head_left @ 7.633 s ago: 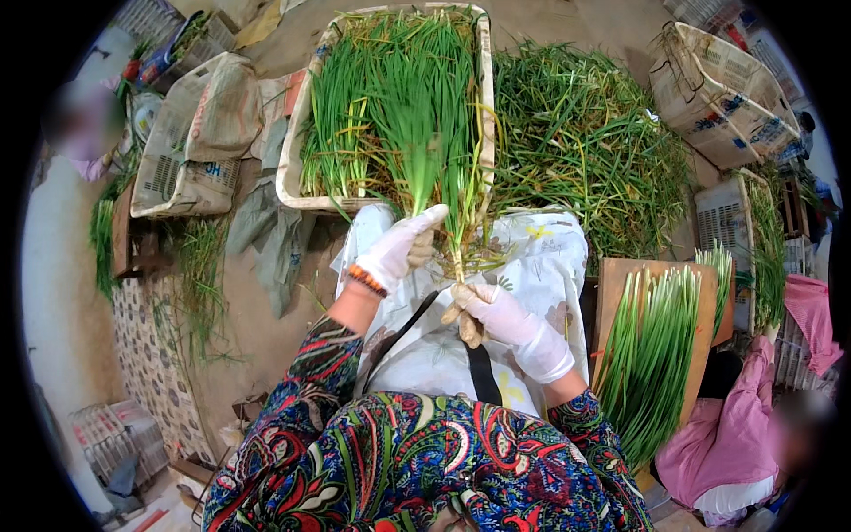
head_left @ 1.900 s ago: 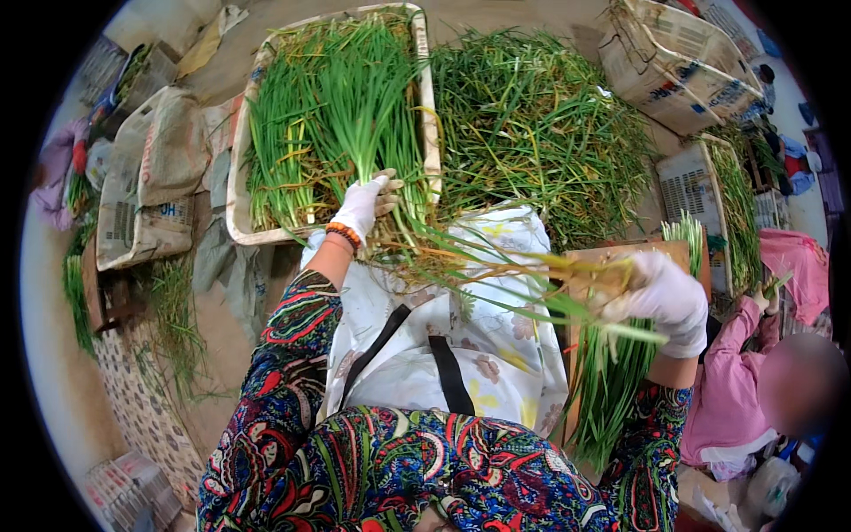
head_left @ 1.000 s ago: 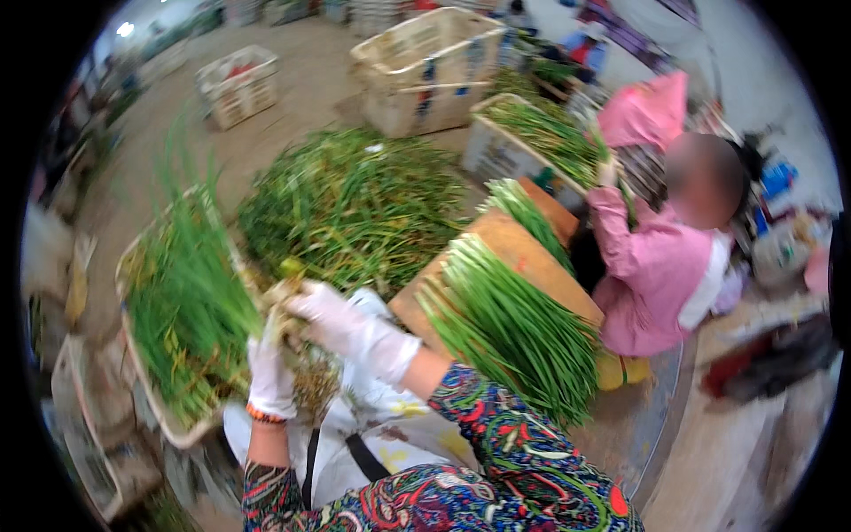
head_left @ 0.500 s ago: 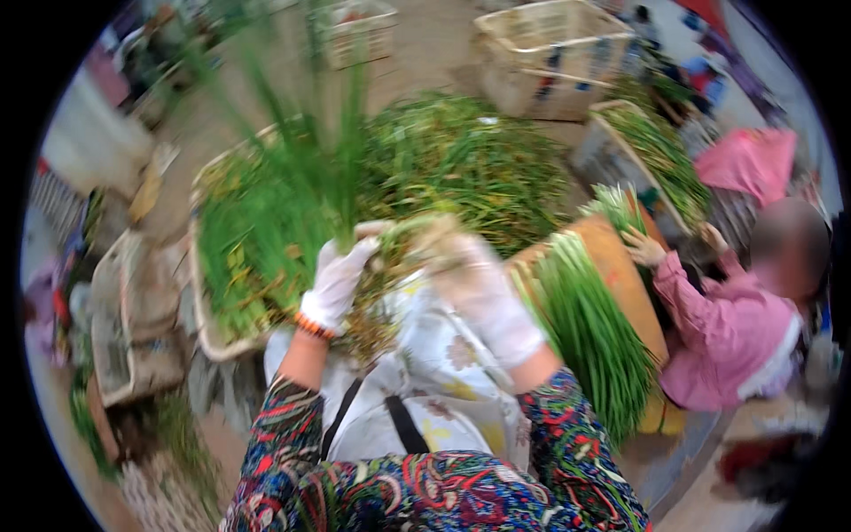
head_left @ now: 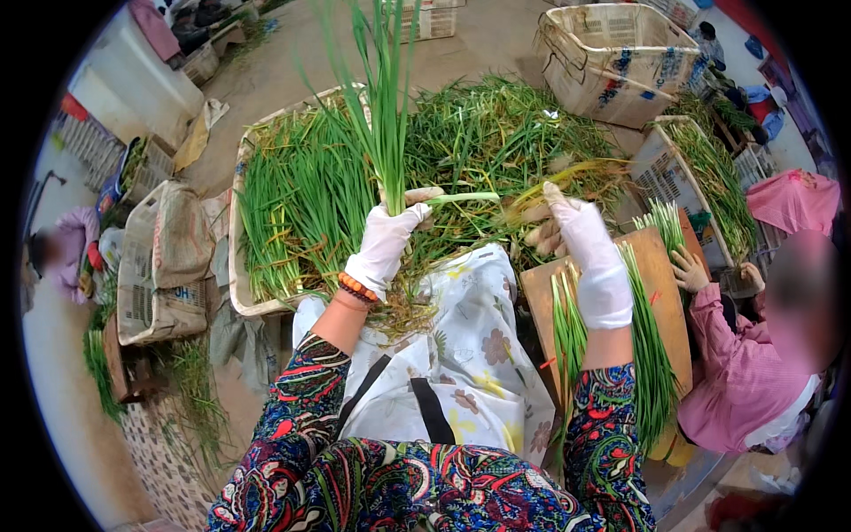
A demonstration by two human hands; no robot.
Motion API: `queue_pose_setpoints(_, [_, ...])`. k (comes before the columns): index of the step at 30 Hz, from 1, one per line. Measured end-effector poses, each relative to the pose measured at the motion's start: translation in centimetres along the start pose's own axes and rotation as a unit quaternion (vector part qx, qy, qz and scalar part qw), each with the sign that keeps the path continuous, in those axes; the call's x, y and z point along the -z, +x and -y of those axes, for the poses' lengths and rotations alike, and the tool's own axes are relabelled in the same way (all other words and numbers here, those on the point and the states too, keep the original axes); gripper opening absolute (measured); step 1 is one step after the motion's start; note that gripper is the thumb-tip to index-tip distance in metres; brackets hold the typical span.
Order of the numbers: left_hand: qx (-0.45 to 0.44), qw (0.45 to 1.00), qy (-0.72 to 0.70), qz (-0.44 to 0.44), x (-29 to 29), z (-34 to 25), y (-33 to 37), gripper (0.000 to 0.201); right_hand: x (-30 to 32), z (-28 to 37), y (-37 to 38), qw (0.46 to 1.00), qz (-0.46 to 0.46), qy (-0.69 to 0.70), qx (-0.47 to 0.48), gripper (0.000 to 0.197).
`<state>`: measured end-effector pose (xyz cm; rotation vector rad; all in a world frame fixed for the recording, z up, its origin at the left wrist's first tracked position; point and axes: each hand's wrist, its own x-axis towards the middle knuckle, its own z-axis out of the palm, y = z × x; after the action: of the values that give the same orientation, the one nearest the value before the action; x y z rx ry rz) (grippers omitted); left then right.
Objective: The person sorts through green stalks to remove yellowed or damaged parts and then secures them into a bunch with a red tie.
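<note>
My left hand, in a white glove with bare-looking fingertips, is closed round an upright bunch of chive-like green stalks. A single pale stalk sticks out sideways from that grip, toward the right. My gloved right hand is raised apart from the bunch, above a wooden board. Its fingers look parted, though partly smeared by motion. Yellowed leaves streak past the fingertips, blurred. Trimmed green stalks lie on the board, partly behind my right forearm. Withered scraps rest on my floral apron.
A pale crate of green stalks stands at the left, beside a heap of loose greens. Stacked crates stand at the far right. A person in pink works close by at the right; another crate holds greens there.
My right hand has swung away from my left hand, to the right. The left hand still grips the bunch, and a pale stalk now points sideways from it. The head view has shifted.
</note>
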<state>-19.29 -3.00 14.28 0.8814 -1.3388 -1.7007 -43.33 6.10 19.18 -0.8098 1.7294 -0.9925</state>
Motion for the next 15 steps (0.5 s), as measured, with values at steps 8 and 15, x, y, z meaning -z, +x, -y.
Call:
queue_pose_setpoints(8, [-0.05,0.994,0.07,0.073,-1.2,-1.9,0.2,0.023,-2.8,-4.3,4.4,0.817,-0.276,-0.416,0.287,0.058])
queue_pose_setpoints(15, [-0.097,0.983,0.087,0.129,0.0,-1.3,-0.1,0.027,-5.8,1.3,-6.0,0.97,0.239,0.031,-0.024,0.071])
